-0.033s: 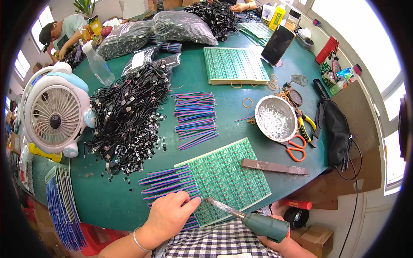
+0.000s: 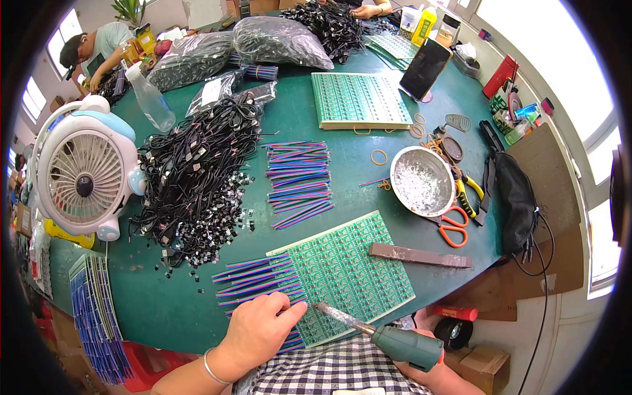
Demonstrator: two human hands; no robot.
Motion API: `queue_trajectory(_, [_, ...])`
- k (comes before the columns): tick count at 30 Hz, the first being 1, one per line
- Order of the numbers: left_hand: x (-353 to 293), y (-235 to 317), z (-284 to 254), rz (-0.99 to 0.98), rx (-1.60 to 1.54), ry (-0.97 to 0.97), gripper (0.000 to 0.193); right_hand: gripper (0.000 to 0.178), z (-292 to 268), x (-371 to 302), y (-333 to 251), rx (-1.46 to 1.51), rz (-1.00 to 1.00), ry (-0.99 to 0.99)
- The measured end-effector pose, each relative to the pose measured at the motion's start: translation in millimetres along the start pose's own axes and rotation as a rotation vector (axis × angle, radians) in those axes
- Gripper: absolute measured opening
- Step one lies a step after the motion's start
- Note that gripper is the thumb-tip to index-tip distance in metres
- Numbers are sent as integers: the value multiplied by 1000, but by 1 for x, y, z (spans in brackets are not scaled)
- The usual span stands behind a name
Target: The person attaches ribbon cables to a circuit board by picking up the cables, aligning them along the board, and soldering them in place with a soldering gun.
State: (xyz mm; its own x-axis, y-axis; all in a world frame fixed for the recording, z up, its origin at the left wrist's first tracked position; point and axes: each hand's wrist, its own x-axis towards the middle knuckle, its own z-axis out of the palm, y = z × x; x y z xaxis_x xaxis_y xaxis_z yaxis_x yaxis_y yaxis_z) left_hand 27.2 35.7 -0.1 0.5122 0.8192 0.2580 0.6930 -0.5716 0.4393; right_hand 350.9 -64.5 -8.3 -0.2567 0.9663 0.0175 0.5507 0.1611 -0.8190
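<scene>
My left hand (image 2: 258, 332) is closed, thumb and forefinger pinched over a multicoloured ribbon wire at the left part of the green circuit board panel (image 2: 355, 276). The held wire is mostly hidden under the fingers. Several blue, pink and black ribbon wires (image 2: 253, 280) lie side by side along that edge. In my right hand (image 2: 428, 376) is a soldering iron (image 2: 405, 347) with a green handle; its crusted tip meets the panel just right of my left fingertips. A brown bar (image 2: 421, 255) rests across the panel's right edge.
Farther off lie loose ribbon wires (image 2: 299, 184) and a pile of black cables (image 2: 197, 164). A fan (image 2: 84, 184) stands left. On the right are a metal bowl (image 2: 422, 181), orange-handled scissors (image 2: 454, 227) and yellow pliers (image 2: 471, 194). Stacked panels (image 2: 361, 99) sit behind; co-workers sit across the table.
</scene>
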Motion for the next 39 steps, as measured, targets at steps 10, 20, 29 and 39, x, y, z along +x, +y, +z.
queue_trajectory(10, [-4,7,5,-28,73,34,27,22,3,-2,4,-71,-8,12])
queue_trajectory(20, [-4,7,4,-13,96,27,25,22,3,-1,5,-69,-41,42])
queue_trajectory(29, [-2,8,0,2,131,-29,22,31,-27,24,16,99,67,502])
queue_trajectory(39, [61,-18,-43,71,151,-9,17,35,-75,76,19,354,93,776])
